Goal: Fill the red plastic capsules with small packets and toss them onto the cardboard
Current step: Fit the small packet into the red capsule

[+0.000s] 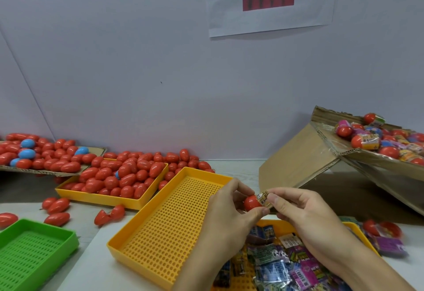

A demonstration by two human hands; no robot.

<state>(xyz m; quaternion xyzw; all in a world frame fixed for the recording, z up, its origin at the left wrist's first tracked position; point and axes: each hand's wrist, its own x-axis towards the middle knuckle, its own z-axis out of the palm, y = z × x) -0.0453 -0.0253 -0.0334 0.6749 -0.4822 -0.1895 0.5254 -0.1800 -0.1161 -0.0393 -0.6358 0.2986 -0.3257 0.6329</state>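
My left hand (229,208) grips a red capsule half (252,202) between thumb and fingers. My right hand (296,210) pinches a small rolled packet (263,198) whose end sits in the capsule's mouth. Below my hands a yellow tray (353,227) holds several colourful packets (275,265). Closed red capsules fill another yellow tray (98,198) at the left. More red and a few blue capsules lie on flat cardboard (43,172) at the far left.
An empty perforated yellow tray (169,226) lies in the middle, a green tray (34,249) at the lower left. A tilted cardboard box (298,157) with capsules and packets stands at the right. Loose capsules (57,206) lie on the table. A white wall rises behind.
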